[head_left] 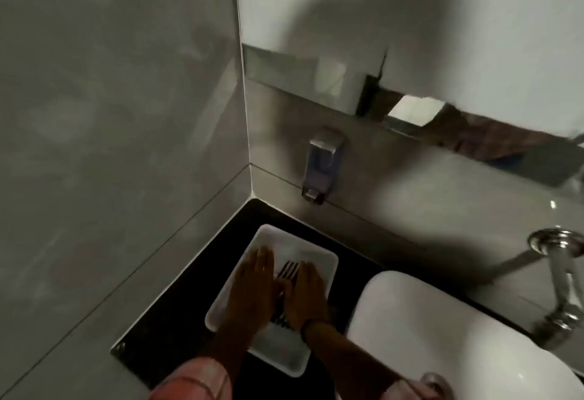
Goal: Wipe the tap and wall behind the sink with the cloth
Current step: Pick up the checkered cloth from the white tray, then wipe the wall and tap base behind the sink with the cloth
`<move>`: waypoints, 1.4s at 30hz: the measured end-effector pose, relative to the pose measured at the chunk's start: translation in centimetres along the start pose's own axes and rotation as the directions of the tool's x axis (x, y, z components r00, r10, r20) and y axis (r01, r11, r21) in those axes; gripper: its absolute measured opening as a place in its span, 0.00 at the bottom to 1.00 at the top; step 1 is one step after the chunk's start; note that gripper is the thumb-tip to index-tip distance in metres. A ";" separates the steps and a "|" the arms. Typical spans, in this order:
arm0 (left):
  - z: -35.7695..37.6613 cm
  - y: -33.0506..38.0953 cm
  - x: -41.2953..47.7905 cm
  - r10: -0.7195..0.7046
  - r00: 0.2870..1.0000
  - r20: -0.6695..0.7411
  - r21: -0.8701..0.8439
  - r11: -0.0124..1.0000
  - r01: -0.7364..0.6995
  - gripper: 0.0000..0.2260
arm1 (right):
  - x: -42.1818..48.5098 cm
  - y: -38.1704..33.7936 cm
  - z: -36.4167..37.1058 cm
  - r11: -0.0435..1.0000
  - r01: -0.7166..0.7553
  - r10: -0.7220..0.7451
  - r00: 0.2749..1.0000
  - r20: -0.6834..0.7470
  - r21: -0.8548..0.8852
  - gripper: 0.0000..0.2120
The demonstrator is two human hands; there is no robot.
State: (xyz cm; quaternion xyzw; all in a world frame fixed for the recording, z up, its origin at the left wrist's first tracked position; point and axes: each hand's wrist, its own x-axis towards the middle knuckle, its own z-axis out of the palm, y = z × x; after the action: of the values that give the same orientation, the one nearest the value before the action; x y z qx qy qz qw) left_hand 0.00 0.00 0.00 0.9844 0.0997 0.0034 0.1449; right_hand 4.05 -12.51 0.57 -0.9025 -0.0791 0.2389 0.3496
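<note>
Both hands lie flat and open, holding nothing: left hand (252, 285) and right hand (308, 292) on a white tray (322, 260) with forks (287, 270). Sink (426, 330) right; tap (562, 276) far right against the wall (395, 197). No cloth visible.

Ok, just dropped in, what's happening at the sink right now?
Both hands lie flat, palms down, over a white tray on the black counter in the corner, left of the white basin. The left hand and right hand flank some dark forks lying in the tray. No cloth is visible. The chrome tap at the right edge and the wall behind the sink, with its soap dispenser, are untouched.
</note>
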 end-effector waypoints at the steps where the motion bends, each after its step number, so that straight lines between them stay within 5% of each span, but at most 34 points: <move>1: 1.5 -0.8 0.5 -0.067 0.992 0.103 -0.027 0.997 0.070 0.33 | 0.9 0.1 1.0 0.996 -0.083 0.082 0.996 0.023 0.038 0.41; 3: 3.4 -1.6 0.8 -0.186 0.950 0.249 -0.052 0.977 0.205 0.35 | 2.4 0.5 2.6 0.935 -0.301 0.305 0.952 0.012 0.189 0.48; 6: 4.3 -1.7 1.4 -0.296 0.912 0.283 -0.093 0.938 0.333 0.35 | 4.2 0.2 3.6 0.861 -0.475 0.485 0.874 -0.013 0.183 0.32; 9: 4.5 -1.8 2.1 -0.342 0.902 0.264 -0.070 0.926 0.372 0.34 | 5.6 0.4 3.8 0.849 -0.527 0.527 0.850 0.010 -0.033 0.36; 15: 5.4 -2.9 4.6 -0.362 0.896 0.256 -0.315 0.845 0.432 0.34 | 7.8 0.3 3.1 0.846 -0.531 0.533 0.844 -0.061 0.046 0.38; 19: 4.7 -3.5 5.8 -0.341 0.895 0.288 -0.561 0.698 0.446 0.30 | 7.7 0.0 0.9 0.781 -0.603 0.587 0.797 0.139 0.160 0.28; 23: 2.5 -3.1 6.5 -0.223 0.913 0.343 -0.766 0.496 0.409 0.25 | 4.2 -1.1 -2.8 0.806 -0.415 0.395 0.908 0.139 0.421 0.16; 26: 1.1 -1.0 5.7 -0.095 0.923 0.373 -0.809 0.453 0.374 0.24 | -0.3 -2.0 -7.3 0.719 -0.262 0.258 0.961 0.103 0.643 0.23; 31: 1.7 8.7 2.2 -0.006 0.981 0.192 -0.680 0.720 0.137 0.23 | -10.5 1.4 -17.5 0.514 -0.166 0.351 0.936 -0.030 0.842 0.19; 34: 3.8 13.9 -0.1 0.082 0.975 0.206 -0.464 0.885 0.023 0.37 | -18.0 2.9 -24.1 0.373 -0.084 0.396 0.915 -0.077 0.924 0.17; 35: 4.5 15.7 -0.9 0.117 0.973 0.199 -0.390 0.920 -0.031 0.40 | -21.2 3.7 -26.5 0.273 -0.011 0.475 0.871 -0.125 0.962 0.18; 38: 6.5 17.5 -2.5 0.171 0.970 0.171 -0.247 0.961 -0.126 0.43 | -27.8 3.6 -32.4 0.295 0.265 0.478 0.791 -0.382 0.918 0.20; 42: 7.3 17.1 -2.9 0.225 0.972 0.071 -0.125 0.969 -0.215 0.40 | -29.0 7.4 -37.8 0.442 0.540 0.551 0.467 -0.692 0.716 0.14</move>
State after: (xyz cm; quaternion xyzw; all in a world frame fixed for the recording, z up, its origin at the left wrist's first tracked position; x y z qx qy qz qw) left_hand 0.77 -18.71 -2.03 0.9785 -0.0169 -0.0164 0.2048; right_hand -3.06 -49.37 30.77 -0.5473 0.2567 -0.2618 0.7523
